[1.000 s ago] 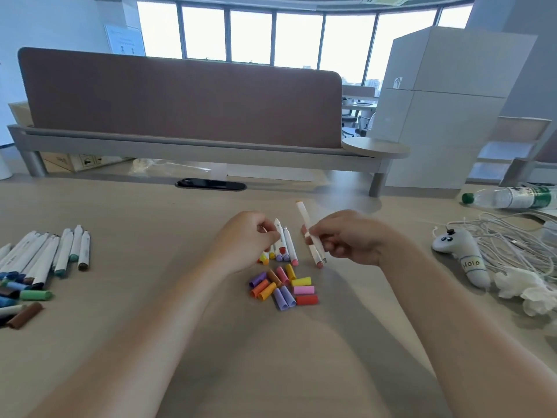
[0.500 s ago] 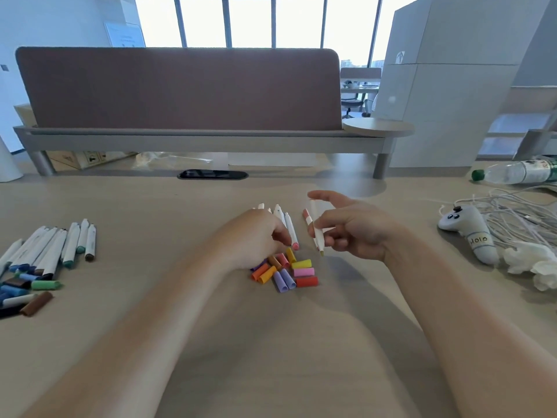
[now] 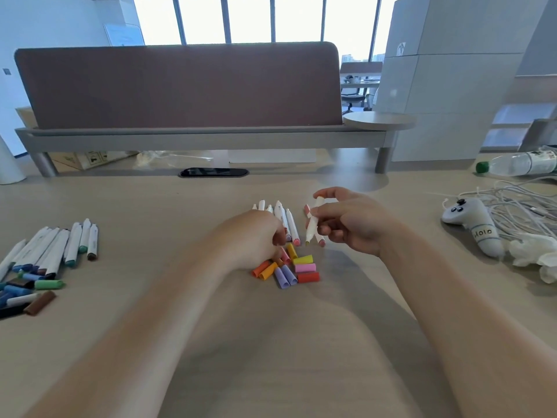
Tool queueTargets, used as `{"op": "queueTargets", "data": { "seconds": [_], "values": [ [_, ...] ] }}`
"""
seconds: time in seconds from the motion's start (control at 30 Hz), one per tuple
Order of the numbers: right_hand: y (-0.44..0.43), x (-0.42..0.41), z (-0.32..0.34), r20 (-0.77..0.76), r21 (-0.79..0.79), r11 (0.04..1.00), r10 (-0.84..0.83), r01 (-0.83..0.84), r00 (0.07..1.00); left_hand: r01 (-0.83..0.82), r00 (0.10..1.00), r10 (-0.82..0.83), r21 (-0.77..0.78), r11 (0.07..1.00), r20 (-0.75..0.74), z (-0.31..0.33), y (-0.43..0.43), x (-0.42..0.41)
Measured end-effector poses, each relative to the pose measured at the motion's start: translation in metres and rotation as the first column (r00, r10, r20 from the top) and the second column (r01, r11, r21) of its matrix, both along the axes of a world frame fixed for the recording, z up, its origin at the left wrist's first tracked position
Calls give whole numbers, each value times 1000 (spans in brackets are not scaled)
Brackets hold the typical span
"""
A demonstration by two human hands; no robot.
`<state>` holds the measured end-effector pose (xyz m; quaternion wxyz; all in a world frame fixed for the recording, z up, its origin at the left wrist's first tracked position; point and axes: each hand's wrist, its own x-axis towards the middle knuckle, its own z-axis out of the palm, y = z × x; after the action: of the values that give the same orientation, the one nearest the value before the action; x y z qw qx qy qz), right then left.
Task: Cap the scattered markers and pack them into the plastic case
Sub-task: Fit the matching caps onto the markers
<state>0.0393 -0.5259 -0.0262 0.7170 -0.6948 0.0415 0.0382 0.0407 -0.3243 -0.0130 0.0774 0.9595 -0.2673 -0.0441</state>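
Observation:
My right hand pinches a white marker, held upright with its uncapped yellowish tip pointing down. A second, pink-tipped marker crosses just behind it; I cannot tell whether the hand holds it too. Left of that, a row of uncapped white markers lies on the table. In front of them sits a pile of loose caps in orange, yellow, pink, purple and red. My left hand reaches into the pile with curled fingers; its fingertips are hidden.
At the far left lie several capped white markers and loose blue, green and brown caps. On the right are a grey controller, white cables, crumpled tissue and a lying bottle. A desk divider stands behind.
My left hand has dropped from the marker row down onto the cap pile. My right hand has turned its marker more upright. The camera has tilted slightly.

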Motion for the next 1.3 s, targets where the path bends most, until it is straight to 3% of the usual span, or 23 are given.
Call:
{"op": "queueTargets", "data": {
  "seconds": [0.97, 1.07, 1.17, 1.23, 1.3],
  "values": [
    [4, -6, 7, -13, -13, 999, -43, 43, 999, 27, 1000, -28, 95, 995, 6, -5, -4, -1],
    [4, -7, 8, -13, -5, 998, -57, 57, 998, 55, 998, -55, -11, 998, -36, -1, 2, 3],
    [4, -6, 8, -2, 29, 997, -78, 78, 997, 50, 986, -95, -291, 955, -141, 7, 13, 9],
    [5, -5, 7, 6, 77, 992, -96, 95, 995, -60, 971, -66, -505, 861, -229, 6, 17, 14],
    [7, -3, 7, 9, 134, 984, -116, 113, 993, -241, 941, 0, -673, 700, -338, 1, 16, 19]
  ]
}}
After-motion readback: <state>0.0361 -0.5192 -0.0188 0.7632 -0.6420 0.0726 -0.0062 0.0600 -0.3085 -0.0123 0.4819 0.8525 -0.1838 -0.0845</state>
